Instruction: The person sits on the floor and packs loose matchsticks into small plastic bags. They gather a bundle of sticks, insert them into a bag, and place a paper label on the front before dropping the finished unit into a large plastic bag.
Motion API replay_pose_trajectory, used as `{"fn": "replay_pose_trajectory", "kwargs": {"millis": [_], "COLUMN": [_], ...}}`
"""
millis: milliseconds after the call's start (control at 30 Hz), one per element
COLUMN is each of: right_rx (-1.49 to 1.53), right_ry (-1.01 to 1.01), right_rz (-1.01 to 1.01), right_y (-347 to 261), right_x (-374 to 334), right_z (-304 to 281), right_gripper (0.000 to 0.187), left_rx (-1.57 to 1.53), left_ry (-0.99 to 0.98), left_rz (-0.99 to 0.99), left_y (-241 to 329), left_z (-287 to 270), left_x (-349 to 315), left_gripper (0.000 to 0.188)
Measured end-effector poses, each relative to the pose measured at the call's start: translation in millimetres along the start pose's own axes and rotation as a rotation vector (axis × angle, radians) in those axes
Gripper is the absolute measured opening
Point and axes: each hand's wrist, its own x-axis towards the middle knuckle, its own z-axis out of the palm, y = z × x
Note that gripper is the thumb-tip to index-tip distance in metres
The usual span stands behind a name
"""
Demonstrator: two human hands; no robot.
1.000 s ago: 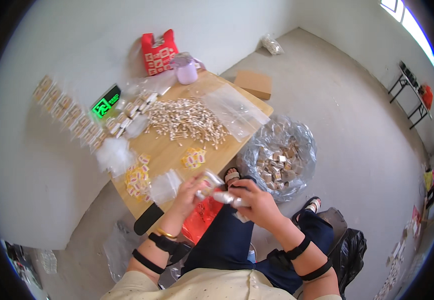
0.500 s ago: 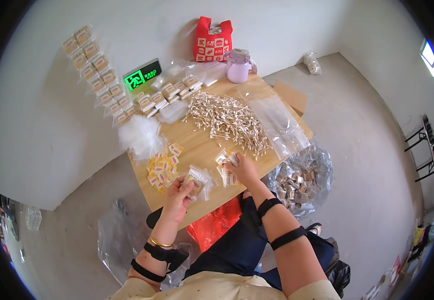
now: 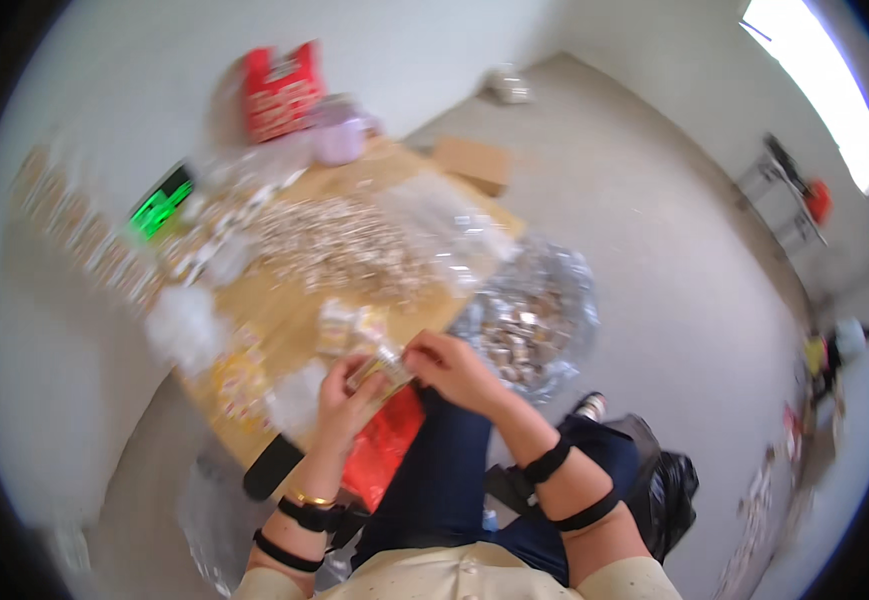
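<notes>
Over the near edge of the table, my left hand (image 3: 346, 398) is closed on a small clear packet (image 3: 382, 370) with a printed card inside. My right hand (image 3: 442, 366) has its fingers pinched together at the packet's right end. Blur hides whether swabs fill it. Just beyond my hands lie several similar packets or cards (image 3: 339, 325). Left of my left hand are clear plastic bags (image 3: 299, 395) and a heap of small yellow-and-white cards (image 3: 239, 380). A wide pile of cotton swabs (image 3: 339, 240) spreads across the middle of the wooden table (image 3: 274, 320).
Filled packets line the table's far left edge, near a lit green sign (image 3: 162, 205). A lilac jug (image 3: 338, 135) and red bag (image 3: 282, 92) stand at the back. Right of the table, a clear sack (image 3: 529, 325) holds many packets. A cardboard box (image 3: 471, 165) sits behind.
My view has swung to the right and blurred. My right hand has left the cards on the table and come to the packet in my left hand, which has moved nearer the table's edge.
</notes>
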Motion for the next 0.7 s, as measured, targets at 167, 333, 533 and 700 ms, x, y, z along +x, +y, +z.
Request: {"fn": "replay_pose_trajectory", "kwargs": {"millis": [167, 333, 533, 700], "right_rx": [0.033, -0.037, -0.025, 0.0], "right_ry": [0.304, 0.572, 0.773, 0.864], "right_rz": [-0.03, -0.022, -0.061, -0.075], "right_y": [33, 57, 52, 51], "right_x": [-82, -179, -250, -288], "right_z": [-49, -74, -82, -86], "right_gripper": [0.006, 0.012, 0.02, 0.022], "left_rx": [0.341, 0.614, 0.457, 0.341], "left_ry": [-0.061, -0.558, -0.924, -1.169], "left_rz": [0.458, 0.523, 0.434, 0.346], "left_y": [-17, 4, -1, -27], "left_z": [87, 183, 244, 265], "left_x": [-2, -56, -79, -64], "left_gripper": [0.041, 0.022, 0.027, 0.021]}}
